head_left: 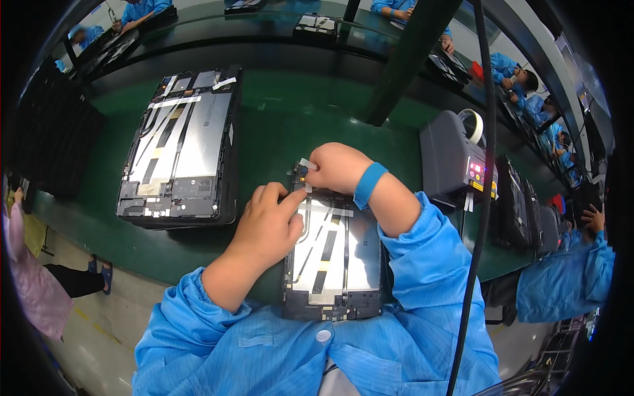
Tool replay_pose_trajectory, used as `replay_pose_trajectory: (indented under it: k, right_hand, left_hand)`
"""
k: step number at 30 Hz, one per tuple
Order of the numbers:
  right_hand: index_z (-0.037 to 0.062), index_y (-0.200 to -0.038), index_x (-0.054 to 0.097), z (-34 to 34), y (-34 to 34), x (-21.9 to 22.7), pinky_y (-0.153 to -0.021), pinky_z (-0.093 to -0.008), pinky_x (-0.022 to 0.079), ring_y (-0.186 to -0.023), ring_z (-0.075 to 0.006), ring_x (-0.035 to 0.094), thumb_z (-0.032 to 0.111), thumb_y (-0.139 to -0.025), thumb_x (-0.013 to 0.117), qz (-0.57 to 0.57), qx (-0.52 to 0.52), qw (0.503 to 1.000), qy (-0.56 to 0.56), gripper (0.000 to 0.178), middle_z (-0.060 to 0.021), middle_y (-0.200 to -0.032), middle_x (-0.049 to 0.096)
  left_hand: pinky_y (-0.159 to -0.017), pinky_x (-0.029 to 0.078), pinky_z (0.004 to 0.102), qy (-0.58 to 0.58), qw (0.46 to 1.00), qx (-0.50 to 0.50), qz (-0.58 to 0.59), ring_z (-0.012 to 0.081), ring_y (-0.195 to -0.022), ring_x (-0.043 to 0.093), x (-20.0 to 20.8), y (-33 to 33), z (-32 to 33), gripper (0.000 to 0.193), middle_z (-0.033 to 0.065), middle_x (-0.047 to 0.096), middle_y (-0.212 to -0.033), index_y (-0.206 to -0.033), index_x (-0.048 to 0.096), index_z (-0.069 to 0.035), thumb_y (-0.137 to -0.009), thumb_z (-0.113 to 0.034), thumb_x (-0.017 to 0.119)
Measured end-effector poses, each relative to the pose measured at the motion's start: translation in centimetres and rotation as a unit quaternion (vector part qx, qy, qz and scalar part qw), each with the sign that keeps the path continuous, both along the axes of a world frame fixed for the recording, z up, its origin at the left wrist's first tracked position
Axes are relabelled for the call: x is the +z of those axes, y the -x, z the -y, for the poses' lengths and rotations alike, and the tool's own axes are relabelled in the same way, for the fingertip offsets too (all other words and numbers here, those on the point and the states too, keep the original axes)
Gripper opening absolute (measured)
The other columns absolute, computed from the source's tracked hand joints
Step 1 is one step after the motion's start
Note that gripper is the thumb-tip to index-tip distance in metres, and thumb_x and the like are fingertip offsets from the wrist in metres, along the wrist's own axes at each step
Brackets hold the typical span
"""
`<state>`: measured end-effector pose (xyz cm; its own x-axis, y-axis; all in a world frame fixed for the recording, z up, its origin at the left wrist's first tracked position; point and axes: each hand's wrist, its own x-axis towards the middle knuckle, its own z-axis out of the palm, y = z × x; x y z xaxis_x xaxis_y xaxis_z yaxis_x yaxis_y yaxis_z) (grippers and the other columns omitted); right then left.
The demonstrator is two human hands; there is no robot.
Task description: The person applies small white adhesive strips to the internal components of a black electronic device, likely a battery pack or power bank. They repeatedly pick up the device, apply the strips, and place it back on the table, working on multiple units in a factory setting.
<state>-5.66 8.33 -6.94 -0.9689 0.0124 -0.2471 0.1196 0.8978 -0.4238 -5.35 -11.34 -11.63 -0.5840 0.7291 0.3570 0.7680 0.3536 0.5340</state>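
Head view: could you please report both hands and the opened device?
Opened device internals up. Right hand by white strip at its far end. Left hand alongside, index extended. Hands partly hide that end.

"What sort of place is this?"

"A factory floor, by its looks; an open device (337, 261) lies at a green bench (304, 125), its flat cables (325, 247) bare; a stack (178, 148) of similar ones stands to the left."

"Just the one station?"

"Several; blue-coated co-workers (503, 66) line a far bench (251, 32), with more devices (317, 25) along it; a grey machine (449, 158) with a lit panel (477, 169) stands on the near bench, to the right."
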Motion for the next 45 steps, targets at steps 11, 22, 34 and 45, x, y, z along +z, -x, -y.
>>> replay_pose_trajectory:
  k: [11,22,34,45]
  right_hand:
    - [0.0013,-0.094,0.06,0.9,-3.2,0.1,-0.073,-0.0381,0.051,-0.082,-0.0315,0.064,0.015,-0.079,0.064,-0.189,-0.091,0.978,0.011,0.021,-0.0157,-0.086,0.065]
    - [0.0057,-0.098,0.064,-0.2,-6.3,-2.4,-0.082,-0.0397,0.049,-0.092,-0.0334,0.059,0.002,-0.08,0.055,-0.261,0.148,0.953,0.046,0.021,-0.0153,-0.095,0.063]
    - [0.005,-0.098,0.061,-0.6,-6.5,-1.8,-0.085,-0.0435,0.047,-0.094,-0.035,0.06,0.014,-0.08,0.06,-0.265,0.115,0.953,0.094,0.02,-0.0162,-0.096,0.063]
    - [0.0072,-0.083,0.066,3.9,-17.9,-0.4,-0.064,-0.0445,0.045,-0.071,-0.0353,0.06,0.025,-0.087,0.058,-0.316,-0.023,0.94,0.126,0.02,-0.0141,-0.073,0.063]
  left_hand:
    - [-0.083,0.045,0.043,0.087,0.993,0.025,-0.074,0.0316,-0.098,0.052,0.7,-0.5,-0.1,0.037,0.0147,0.053,-0.101,-0.116,0.059,-0.006,-0.079,-0.011,0.057]
    - [-0.082,0.046,0.0425,0.077,0.993,0.019,-0.087,0.0313,-0.096,0.054,0.2,-0.5,-0.4,0.039,0.0135,0.055,-0.099,-0.116,0.059,-0.005,-0.077,-0.01,0.057]
    - [-0.077,0.046,0.0454,0.142,0.958,-0.064,-0.242,0.0337,-0.093,0.055,2.0,-0.4,-2.6,0.021,0.015,0.057,-0.097,-0.087,0.063,0.001,-0.067,-0.006,0.06]
    - [-0.051,0.039,0.0317,-0.111,0.975,-0.187,0.045,0.0194,-0.057,0.052,5.9,-5.4,-0.3,0.026,0.0072,0.057,-0.067,-0.073,0.061,-0.002,-0.074,-0.024,0.076]
